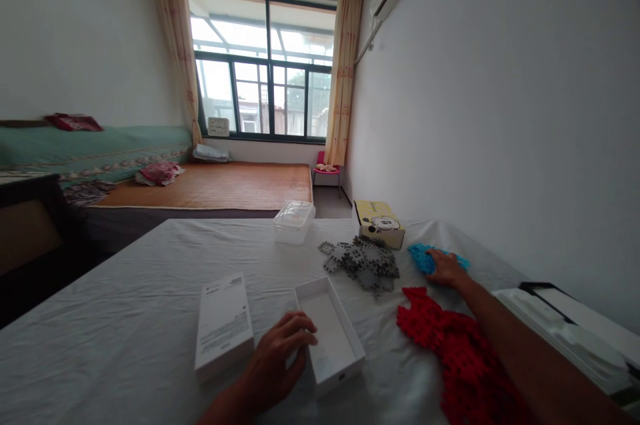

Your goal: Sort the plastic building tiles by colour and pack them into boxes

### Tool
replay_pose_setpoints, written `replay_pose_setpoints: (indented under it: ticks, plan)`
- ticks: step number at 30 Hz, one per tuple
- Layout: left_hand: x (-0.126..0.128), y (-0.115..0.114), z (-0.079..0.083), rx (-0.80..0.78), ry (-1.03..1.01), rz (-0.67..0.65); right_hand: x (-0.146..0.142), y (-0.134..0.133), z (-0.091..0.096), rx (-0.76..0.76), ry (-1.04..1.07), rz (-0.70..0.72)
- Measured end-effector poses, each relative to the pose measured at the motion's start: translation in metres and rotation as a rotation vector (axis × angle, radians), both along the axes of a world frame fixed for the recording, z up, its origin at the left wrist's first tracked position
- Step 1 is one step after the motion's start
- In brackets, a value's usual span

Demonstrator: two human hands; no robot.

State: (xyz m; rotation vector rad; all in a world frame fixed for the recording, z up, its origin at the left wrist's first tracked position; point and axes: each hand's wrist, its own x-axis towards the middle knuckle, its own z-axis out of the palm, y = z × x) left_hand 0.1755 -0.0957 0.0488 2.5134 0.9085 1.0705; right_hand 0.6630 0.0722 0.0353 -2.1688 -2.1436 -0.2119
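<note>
My left hand (279,358) rests with curled fingers on the near rim of an open white box (333,338), whose inside looks empty. The box's lid (223,325) lies flat beside it on the left, label side up. My right hand (447,270) reaches far right and lies palm down on a pile of blue puzzle pieces (423,257); its fingertips are hidden. A heap of red puzzle pieces (457,358) lies under my right forearm. Grey puzzle pieces (365,264) lie between the white box and the blue pile.
A white sheet covers the table (125,318). A clear plastic container (294,220) and a yellow cartoon box (381,223) stand at the far edge. White flat packaging (565,332) lies at the right edge. A bed and a window are beyond.
</note>
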Motion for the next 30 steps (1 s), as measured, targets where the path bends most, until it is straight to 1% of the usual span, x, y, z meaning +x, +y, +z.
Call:
replay_pose_setpoints:
  ticks: [3, 7, 9, 11, 13, 15, 17, 19, 20, 22, 25, 27, 28, 30]
  plan:
    - [0.000, 0.000, 0.000, 0.018, -0.024, -0.004, 0.000, -0.008, 0.011, 0.051, -0.009, 0.024]
    - [-0.001, 0.000, 0.000, 0.038, -0.042, -0.016, -0.001, -0.022, 0.032, 0.131, -0.016, 0.053]
    - [-0.002, 0.000, 0.000, 0.040, -0.048, -0.009, -0.006, -0.028, 0.044, 0.170, -0.020, 0.082]
    - [-0.004, 0.001, -0.001, 0.038, -0.059, 0.012, -0.018, -0.035, 0.059, 0.198, -0.025, 0.131]
    - [-0.006, 0.003, -0.003, 0.023, -0.080, 0.061, -0.040, -0.043, 0.074, 0.242, -0.016, 0.214]
    - [-0.007, 0.005, -0.007, -0.006, -0.115, 0.136, -0.073, -0.055, 0.090, 0.297, 0.015, 0.340]
    - [-0.008, 0.009, -0.013, -0.042, -0.163, 0.202, -0.115, -0.073, 0.104, 0.339, 0.071, 0.480]
    - [-0.008, 0.013, -0.021, -0.098, -0.223, 0.235, -0.162, -0.095, 0.112, 0.342, 0.147, 0.600]
    - [-0.007, 0.014, -0.025, -0.136, -0.258, 0.235, -0.186, -0.107, 0.113, 0.329, 0.193, 0.651]
    - [-0.005, 0.017, -0.031, -0.211, -0.325, 0.213, -0.230, -0.126, 0.106, 0.270, 0.284, 0.731]
    - [-0.003, 0.019, -0.038, -0.268, -0.382, 0.163, -0.279, -0.141, 0.082, 0.153, 0.390, 0.751]
    - [-0.002, 0.020, -0.041, -0.278, -0.396, 0.148, -0.297, -0.140, 0.068, 0.049, 0.428, 0.748]
    - [-0.003, 0.020, -0.041, -0.281, -0.399, 0.145, -0.301, -0.138, 0.064, -0.002, 0.443, 0.752]
    - [-0.003, 0.021, -0.042, -0.282, -0.397, 0.142, -0.300, -0.131, 0.067, -0.062, 0.486, 0.770]
